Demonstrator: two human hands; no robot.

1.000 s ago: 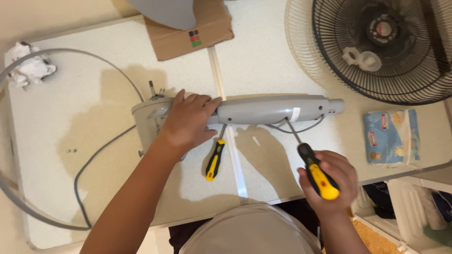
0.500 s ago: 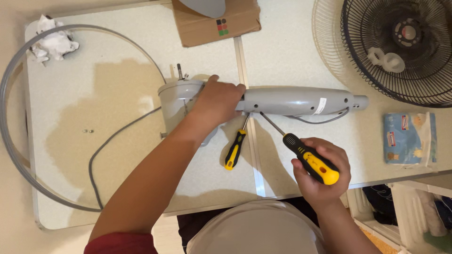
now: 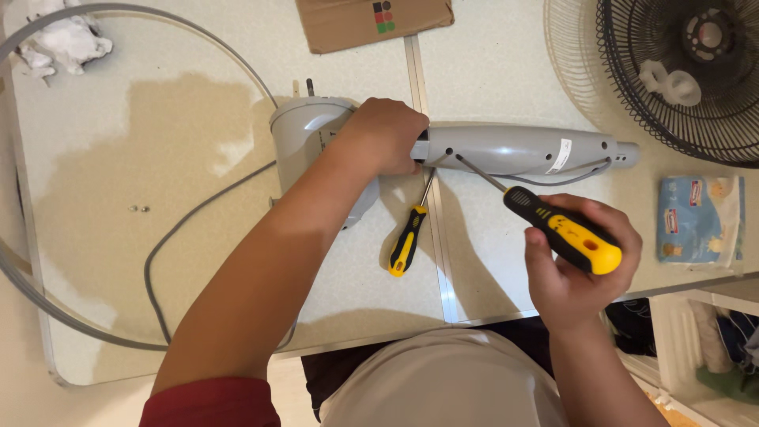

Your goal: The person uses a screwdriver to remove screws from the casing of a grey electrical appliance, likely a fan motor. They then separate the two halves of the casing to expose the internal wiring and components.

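Yellow-handled screwdriver (image 3: 545, 225), tip up-left toward grey fan stem (image 3: 514, 149)

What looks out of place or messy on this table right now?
A large tan stain or wet patch spreads over the white table left of the grey fan body. Two tiny screws lie loose on it, and crumpled tissue sits at the far left corner.

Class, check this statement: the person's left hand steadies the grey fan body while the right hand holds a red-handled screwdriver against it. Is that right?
Not quite. The head view shows the left hand on the grey fan body, but the screwdriver in the right hand has a yellow and black handle, not red.
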